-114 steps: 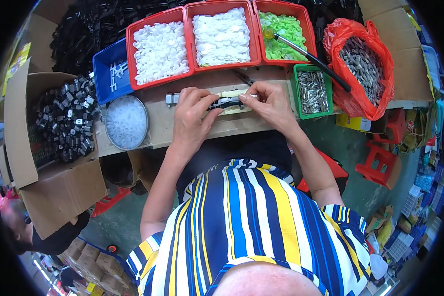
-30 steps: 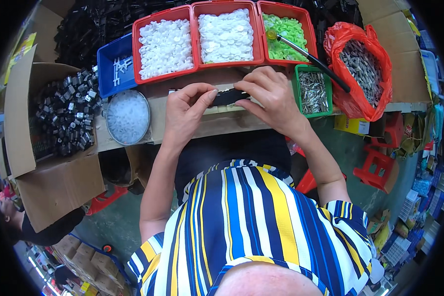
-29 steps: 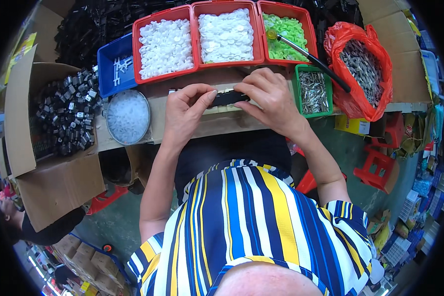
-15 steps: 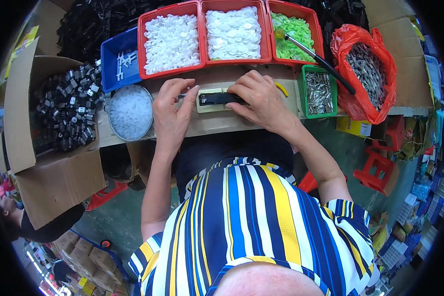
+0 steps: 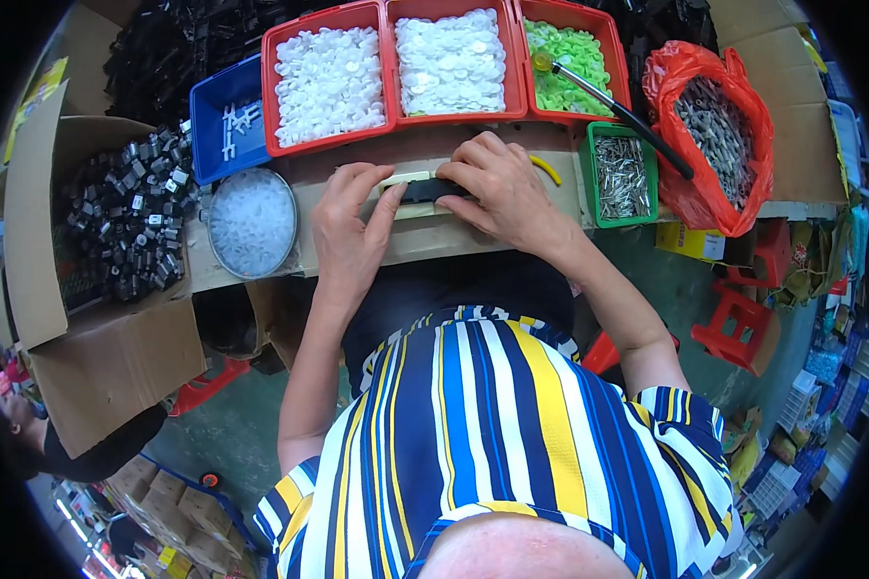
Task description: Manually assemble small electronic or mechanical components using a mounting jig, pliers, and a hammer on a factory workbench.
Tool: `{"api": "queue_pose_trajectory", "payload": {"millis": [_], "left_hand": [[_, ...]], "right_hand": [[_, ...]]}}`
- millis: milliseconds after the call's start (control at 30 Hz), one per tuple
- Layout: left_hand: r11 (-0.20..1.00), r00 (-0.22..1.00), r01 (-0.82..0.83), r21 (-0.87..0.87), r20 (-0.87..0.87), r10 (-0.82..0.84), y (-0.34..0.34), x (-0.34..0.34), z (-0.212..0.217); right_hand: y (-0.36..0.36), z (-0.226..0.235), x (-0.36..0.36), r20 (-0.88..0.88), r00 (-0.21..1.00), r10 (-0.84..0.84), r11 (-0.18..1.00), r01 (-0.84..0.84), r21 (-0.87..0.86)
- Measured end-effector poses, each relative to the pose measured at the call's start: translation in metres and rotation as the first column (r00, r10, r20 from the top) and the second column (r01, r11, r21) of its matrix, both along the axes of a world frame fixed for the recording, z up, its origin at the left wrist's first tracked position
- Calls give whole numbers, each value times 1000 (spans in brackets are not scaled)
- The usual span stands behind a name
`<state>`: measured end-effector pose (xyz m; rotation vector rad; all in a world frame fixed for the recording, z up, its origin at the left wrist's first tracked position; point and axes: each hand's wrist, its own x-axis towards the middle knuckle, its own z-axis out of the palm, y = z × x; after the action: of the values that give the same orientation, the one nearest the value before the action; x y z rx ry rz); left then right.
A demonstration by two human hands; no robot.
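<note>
A long black plastic part [image 5: 421, 190] lies in a cream-coloured holder [image 5: 417, 209] on the bench in front of me. My right hand [image 5: 502, 188] is closed over its right end, thumb on the near side and fingers on the far side. At the left end, my left hand [image 5: 352, 212] is in a pinch, with thumb and forefinger against the end of the black part. Whatever small thing sits between those fingertips is hidden. A yellow curved handle [image 5: 546, 170] lies just beyond my right hand.
Red bins [image 5: 330, 143] of white and green discs line the back, a screwdriver [image 5: 628, 116] across the right one. Left are a blue bin [image 5: 230, 87], a bowl of clear pieces [image 5: 253, 222] and a carton [image 5: 116, 338]. Right are a green tray [image 5: 623, 222] and a red bag [image 5: 661, 92].
My left hand has moved right, bringing its pinched fingers with a small greyish piece up to the black part's left end. My right hand has stayed nearly in place on the black part.
</note>
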<state>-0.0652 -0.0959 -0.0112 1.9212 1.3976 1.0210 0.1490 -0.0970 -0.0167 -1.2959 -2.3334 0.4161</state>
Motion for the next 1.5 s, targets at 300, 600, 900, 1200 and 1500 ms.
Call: {"api": "queue_pose_trajectory", "payload": {"millis": [300,600,900,1200,1500], "left_hand": [[937,855,317,149,-472,-214,-18,21,-19],[912,756,362,194,-633,-166,-26,30,-41],[836,629,457,304,-775,-62,-20,24,-51],[810,598,497,312,-800,-59,-15,26,-48],[812,599,494,312,-798,-58,-17,25,-48]], "right_hand": [[3,1,18,-124,992,-33,995,43,84],[52,13,130,282,778,-562,807,439,395],[14,48,98,4,900,-436,883,426,199],[-50,35,56,129,967,-220,975,220,10],[-62,29,51,200,958,-204,964,161,212]]}}
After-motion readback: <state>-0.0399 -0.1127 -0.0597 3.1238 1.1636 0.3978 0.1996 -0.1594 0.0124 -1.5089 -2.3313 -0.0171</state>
